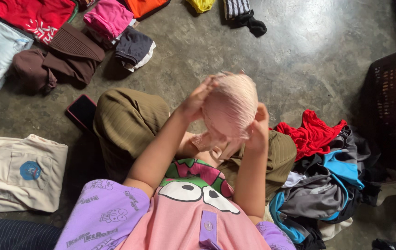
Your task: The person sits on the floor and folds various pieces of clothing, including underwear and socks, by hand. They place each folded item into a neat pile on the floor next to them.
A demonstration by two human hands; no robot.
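Above the lap, both hands hold a pale pink cloth (230, 106) up off the floor (309, 51), seemingly so it hangs free. The left hand (197, 99) pinches its upper edge; the right hand (256, 132) grips the lower side, fingers closed into the fabric. An unsorted pile (327, 176) lies just right of the knees beside a dark basket (395, 92); folded clothes (110, 18) sit apart at upper left, near a phone (82, 111).

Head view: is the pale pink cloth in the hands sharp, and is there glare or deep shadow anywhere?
Head view: the pale pink cloth is blurred, as are the left hand and right hand gripping it; glare sheens the concrete floor at top right; the dark laundry basket at the right edge sits in deep shadow; the folded clothes look sharp.
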